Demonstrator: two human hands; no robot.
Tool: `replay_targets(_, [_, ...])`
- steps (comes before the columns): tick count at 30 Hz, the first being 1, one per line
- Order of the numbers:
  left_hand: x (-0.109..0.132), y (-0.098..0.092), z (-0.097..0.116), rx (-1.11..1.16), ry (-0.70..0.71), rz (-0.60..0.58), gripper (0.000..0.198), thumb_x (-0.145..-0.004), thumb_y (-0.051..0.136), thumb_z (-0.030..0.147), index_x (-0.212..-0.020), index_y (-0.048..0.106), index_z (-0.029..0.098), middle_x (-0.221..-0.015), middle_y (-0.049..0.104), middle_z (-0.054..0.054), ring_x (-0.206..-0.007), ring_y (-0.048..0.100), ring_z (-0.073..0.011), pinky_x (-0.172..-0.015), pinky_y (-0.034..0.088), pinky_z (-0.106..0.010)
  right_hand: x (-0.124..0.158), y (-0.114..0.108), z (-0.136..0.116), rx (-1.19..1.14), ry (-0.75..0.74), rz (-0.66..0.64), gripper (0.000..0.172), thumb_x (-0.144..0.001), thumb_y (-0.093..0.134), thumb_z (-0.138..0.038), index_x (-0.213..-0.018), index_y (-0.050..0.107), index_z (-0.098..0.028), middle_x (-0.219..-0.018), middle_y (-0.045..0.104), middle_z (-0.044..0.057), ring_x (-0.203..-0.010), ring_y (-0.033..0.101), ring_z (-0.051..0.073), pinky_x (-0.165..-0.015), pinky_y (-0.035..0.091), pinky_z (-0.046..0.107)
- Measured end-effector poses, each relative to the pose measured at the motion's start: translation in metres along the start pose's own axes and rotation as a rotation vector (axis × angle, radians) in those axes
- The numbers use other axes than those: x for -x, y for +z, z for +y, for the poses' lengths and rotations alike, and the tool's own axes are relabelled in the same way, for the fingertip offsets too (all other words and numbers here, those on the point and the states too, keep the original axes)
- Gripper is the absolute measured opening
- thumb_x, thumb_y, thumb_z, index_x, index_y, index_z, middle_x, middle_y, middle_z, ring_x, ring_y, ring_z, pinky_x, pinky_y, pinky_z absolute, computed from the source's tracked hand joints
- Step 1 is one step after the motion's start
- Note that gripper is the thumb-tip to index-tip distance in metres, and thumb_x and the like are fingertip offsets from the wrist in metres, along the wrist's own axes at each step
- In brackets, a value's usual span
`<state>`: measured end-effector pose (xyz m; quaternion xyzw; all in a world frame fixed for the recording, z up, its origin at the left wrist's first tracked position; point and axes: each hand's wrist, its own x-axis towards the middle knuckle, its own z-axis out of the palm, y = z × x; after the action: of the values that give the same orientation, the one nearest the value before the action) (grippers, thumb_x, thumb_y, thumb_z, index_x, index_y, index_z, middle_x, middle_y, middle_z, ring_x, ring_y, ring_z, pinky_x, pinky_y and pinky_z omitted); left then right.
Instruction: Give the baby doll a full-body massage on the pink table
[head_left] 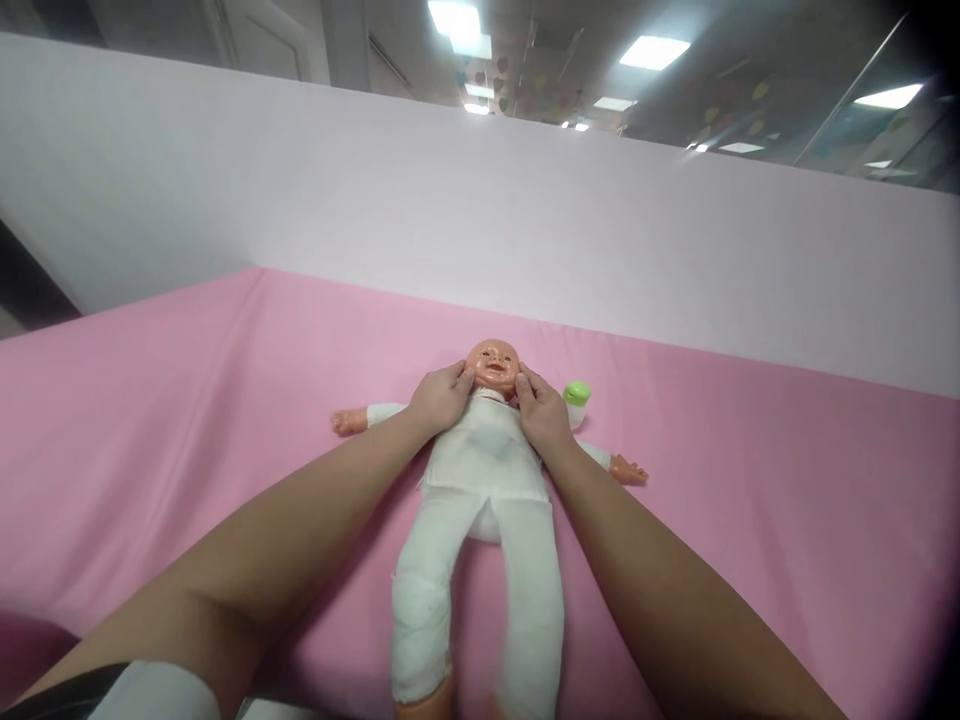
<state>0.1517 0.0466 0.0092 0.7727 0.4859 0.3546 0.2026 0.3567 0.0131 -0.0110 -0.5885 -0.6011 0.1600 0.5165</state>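
Orange-tan plastic, the head point(493, 362) of a white-cloth-bodied baby doll point(487, 455) is cupped between the left hand point(441, 398) and right hand point(544, 412), seemingly to steady it evenly. The doll lies face-up on a pink-covered worktop point(750, 480), near a green-capped white container point(577, 394).

The doll point(487, 460) lies supine on the pink cloth point(765, 480), face up, head point(493, 362) toward the far edge. The head is glossy, tan plastic with a moulded face; the mouth is parted. Torso point(466, 470), arms point(385, 412) and legs point(422, 590) are covered in white fabric. Both arms extend outward, each ending in tan plastic. The legs point toward the viewer, slightly apart; fabric is creased at the left-side knee, with bare plastic below. The right-side leg's lower end is blurred and cannot be confirmed.
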Motion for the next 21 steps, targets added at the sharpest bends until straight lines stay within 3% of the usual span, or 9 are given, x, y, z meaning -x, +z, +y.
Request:
replay_targets(4, [0.001, -0.001, 0.003, 0.009, -0.012, -0.008, 0.058, -0.092, 0.057, 0.073, -0.121, 0.071, 0.025, -0.113, 0.080, -0.007, -0.100, 0.074, -0.0285, -0.084, 0.055, -0.035, 0.003, 0.000, -0.005, -0.014, 0.048, -0.039, 0.076, -0.081, 0.078, -0.067, -0.146, 0.062, -0.030, -0.129, 0.076, 0.006, -0.107, 0.076, 0.026, -0.101, 0.060, 0.043])
replay_targets(6, [0.001, -0.001, 0.005, 0.009, -0.044, 0.009, 0.061, -0.084, 0.068, 0.073, -0.120, 0.071, 0.023, -0.115, 0.079, -0.008, -0.102, 0.074, -0.0296, -0.083, 0.055, -0.035, 0.003, 0.001, -0.005, -0.043, 0.058, -0.038, 0.085, -0.073, 0.084, -0.067, -0.146, 0.061, -0.030, -0.127, 0.077, 0.006, -0.104, 0.077, 0.026, -0.099, 0.061, 0.044])
replay_targets(9, [-0.001, -0.002, 0.006, -0.001, -0.072, 0.006, 0.060, -0.083, 0.069, 0.071, -0.116, 0.071, 0.021, -0.114, 0.079, -0.010, -0.102, 0.074, -0.0307, -0.083, 0.056, -0.036, 0.001, 0.002, -0.003, -0.033, 0.078, -0.008, 0.087, -0.069, 0.087, -0.067, -0.144, 0.063, -0.030, -0.124, 0.078, 0.007, -0.104, 0.076, 0.027, -0.099, 0.060, 0.047])
replay_targets(21, [-0.007, 0.003, -0.008, 0.040, -0.034, 0.025, 0.051, -0.097, 0.055, 0.060, -0.123, 0.072, 0.020, -0.120, 0.078, -0.009, -0.105, 0.072, -0.0278, -0.091, 0.054, -0.037, -0.001, -0.003, 0.003, -0.089, 0.039, -0.026, 0.051, -0.094, 0.069, -0.051, -0.138, 0.068, -0.026, -0.132, 0.076, 0.005, -0.119, 0.072, 0.023, -0.110, 0.054, 0.041])
